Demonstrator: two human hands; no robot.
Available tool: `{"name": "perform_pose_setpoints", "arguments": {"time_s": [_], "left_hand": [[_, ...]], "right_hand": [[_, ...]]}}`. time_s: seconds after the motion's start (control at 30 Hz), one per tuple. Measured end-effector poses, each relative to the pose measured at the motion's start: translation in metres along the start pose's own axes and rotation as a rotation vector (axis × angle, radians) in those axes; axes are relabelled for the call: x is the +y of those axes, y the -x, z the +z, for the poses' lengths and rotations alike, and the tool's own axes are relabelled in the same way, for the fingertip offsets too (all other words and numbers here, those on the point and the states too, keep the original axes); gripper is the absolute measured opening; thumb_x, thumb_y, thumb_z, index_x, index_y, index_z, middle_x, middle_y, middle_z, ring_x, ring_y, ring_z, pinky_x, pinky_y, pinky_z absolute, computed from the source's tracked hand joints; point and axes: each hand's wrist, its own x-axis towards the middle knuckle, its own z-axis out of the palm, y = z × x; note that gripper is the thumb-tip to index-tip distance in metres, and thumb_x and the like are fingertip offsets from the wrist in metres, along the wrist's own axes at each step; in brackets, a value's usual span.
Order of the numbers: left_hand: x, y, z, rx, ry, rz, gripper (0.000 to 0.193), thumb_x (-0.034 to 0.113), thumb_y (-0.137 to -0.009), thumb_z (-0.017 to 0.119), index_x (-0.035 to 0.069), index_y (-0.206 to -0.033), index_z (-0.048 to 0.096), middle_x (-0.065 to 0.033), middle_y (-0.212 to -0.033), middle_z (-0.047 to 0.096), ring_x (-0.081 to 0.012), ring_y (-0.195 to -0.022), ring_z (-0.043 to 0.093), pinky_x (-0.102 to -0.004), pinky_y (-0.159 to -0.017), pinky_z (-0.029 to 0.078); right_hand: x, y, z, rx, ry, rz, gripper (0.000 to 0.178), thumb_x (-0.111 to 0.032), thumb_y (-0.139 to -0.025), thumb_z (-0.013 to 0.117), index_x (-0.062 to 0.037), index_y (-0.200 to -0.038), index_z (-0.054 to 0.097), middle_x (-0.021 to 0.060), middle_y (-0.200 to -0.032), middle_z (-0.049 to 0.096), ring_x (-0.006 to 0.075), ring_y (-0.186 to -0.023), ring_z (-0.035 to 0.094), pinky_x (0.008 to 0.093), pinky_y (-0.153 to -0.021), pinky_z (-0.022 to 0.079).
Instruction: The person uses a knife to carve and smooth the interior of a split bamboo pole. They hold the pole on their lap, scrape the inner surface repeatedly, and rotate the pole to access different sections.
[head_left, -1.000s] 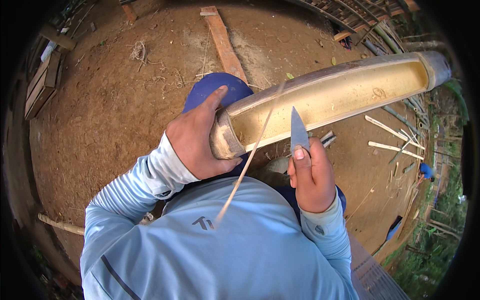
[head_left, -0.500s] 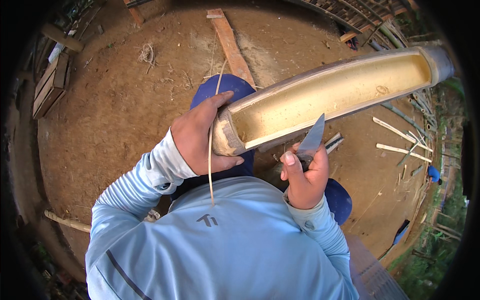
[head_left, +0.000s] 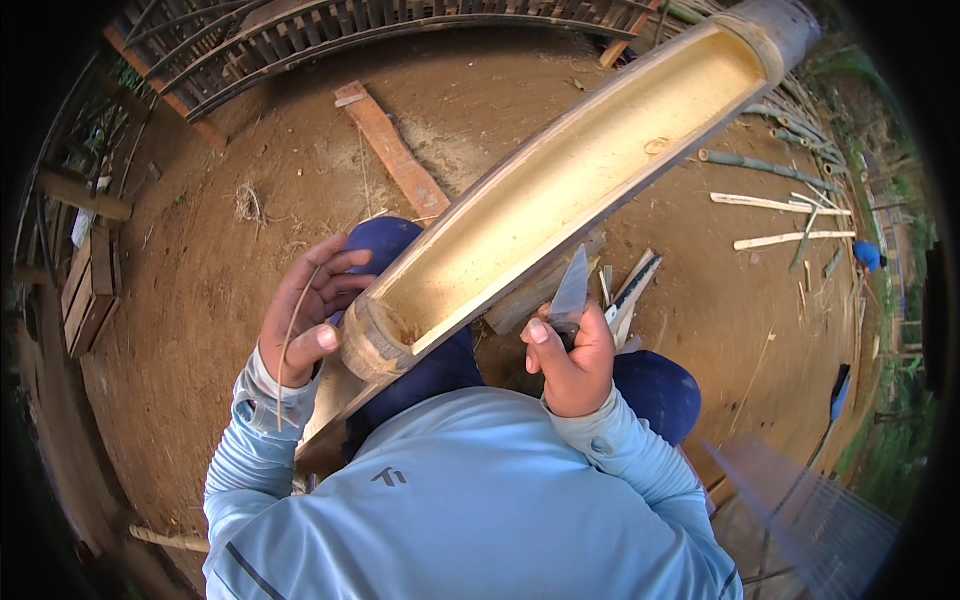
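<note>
A thick bamboo section (head_left: 560,190), its side cut away into a long pale trough, slants across my lap from lower left to upper right. Its near node lies against my left thigh. Beside that node is my left hand (head_left: 308,310), fingers spread and apart from the bamboo. A thin bamboo strip (head_left: 292,345) crosses the palm and hangs toward the wrist; whether anything pinches it I cannot tell. My right hand (head_left: 575,365) grips a knife (head_left: 571,287) below the trough, blade pointing up and handle mostly hidden by the fingers.
A reddish plank (head_left: 395,150) lies on the dirt floor ahead. Split bamboo pieces (head_left: 632,290) lie near my right knee, with pale strips (head_left: 780,200) and bamboo poles (head_left: 765,168) farther right. A wooden crate (head_left: 92,290) stands at left; a slatted structure (head_left: 350,25) spans the back.
My left hand has let go of the bamboo's near end and moved left with the strip. The bamboo tilts more steeply, its near end lower left. My right hand keeps the knife, slightly farther left.
</note>
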Motion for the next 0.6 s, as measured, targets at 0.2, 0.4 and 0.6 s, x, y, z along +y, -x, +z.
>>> {"name": "perform_pose_setpoints", "arguments": {"time_s": [0.2, 0.4, 0.6], "left_hand": [[0.000, -0.039, -0.041, -0.059, -0.063, 0.097, 0.098, 0.049, -0.085, 0.073, -0.004, -0.155, 0.030, -0.0221, -0.146, 0.051, -0.0305, -0.126, 0.058, -0.0418, -0.106, 0.047], [0.014, -0.080, -0.113, -0.008, -0.966, -0.164, 0.075, 0.024, -0.094, 0.068, 0.001, -0.156, 0.032, -0.0221, -0.147, 0.053, -0.0340, -0.131, 0.057, -0.0427, -0.110, 0.045], [0.010, -0.059, -0.113, 0.012, -1.084, -0.006, 0.089, 0.038, -0.092, 0.074, 0.002, -0.159, 0.028, -0.0252, -0.149, 0.051, -0.0381, -0.136, 0.052, -0.0476, -0.114, 0.043]], "right_hand": [[0.002, -0.001, -0.009, 0.002, 0.003, 0.009, 0.021, -0.015, -0.099, 0.069, -0.0018, -0.104, 0.053, 0.0021, -0.081, 0.060, 0.0057, -0.059, 0.054, 0.0230, -0.053, 0.045], [0.003, 0.001, -0.021, 0.022, -0.033, -0.003, 0.016, -0.015, -0.103, 0.061, -0.0012, -0.103, 0.053, 0.0053, -0.083, 0.062, 0.0073, -0.061, 0.055, 0.0234, -0.056, 0.046], [0.007, 0.004, -0.036, 0.057, -0.067, 0.007, 0.015, -0.015, -0.107, 0.048, -0.0008, -0.103, 0.052, 0.0076, -0.087, 0.062, 0.0085, -0.064, 0.054, 0.0243, -0.060, 0.047]]}}
